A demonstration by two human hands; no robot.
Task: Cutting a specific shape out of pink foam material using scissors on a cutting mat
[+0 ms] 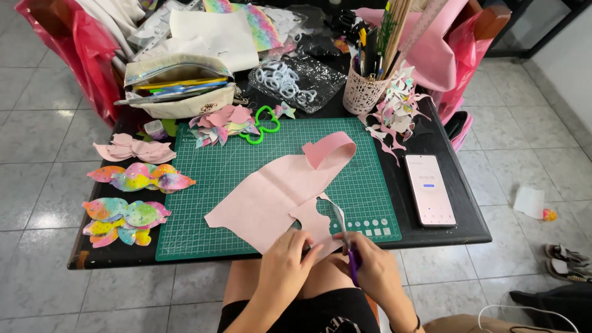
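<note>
Fingers of my left hand (pixel 285 258) pinch the near edge of the pink sheet (pixel 271 200), which lies on the green cutting mat (pixel 203 179). My right hand (pixel 376 274) grips the purple-handled scissors (pixel 345 237), their 2 blades cutting into the sheet.

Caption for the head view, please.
Right hand cuts pink sheet with purple-handled scissors over green cutting mat; left hand steadies it.

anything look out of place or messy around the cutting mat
Mostly tidy craft clutter. Odd bits: a scrap of white paper with a small bright object lies on the floor tiles right of the table, and pink offcuts spill loosely beside the pen cup. The pink sheet curls up at its far end.
</note>
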